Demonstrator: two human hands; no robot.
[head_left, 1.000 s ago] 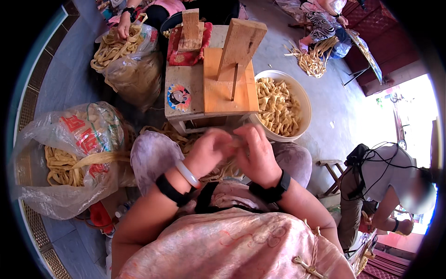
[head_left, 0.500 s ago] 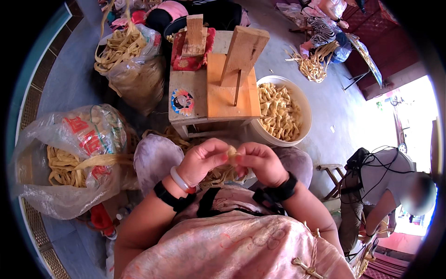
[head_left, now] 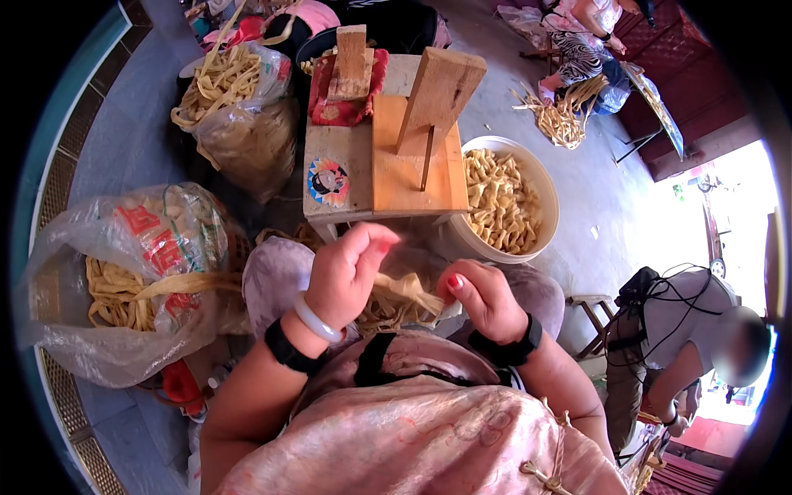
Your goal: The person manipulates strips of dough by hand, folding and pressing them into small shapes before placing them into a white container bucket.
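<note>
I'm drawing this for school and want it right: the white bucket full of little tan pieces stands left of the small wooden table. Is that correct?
Not quite, the side is wrong. The head view shows the white bucket, full of little tan pieces, standing right of the small wooden table.

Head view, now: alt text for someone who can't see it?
A left hand and right hand, both bare, are apart with tan strips between them. Ahead, a small table bears an upright wooden board; a white bucket of tan pieces stands to its right. Clear plastic bags of similar strips sit left.
</note>
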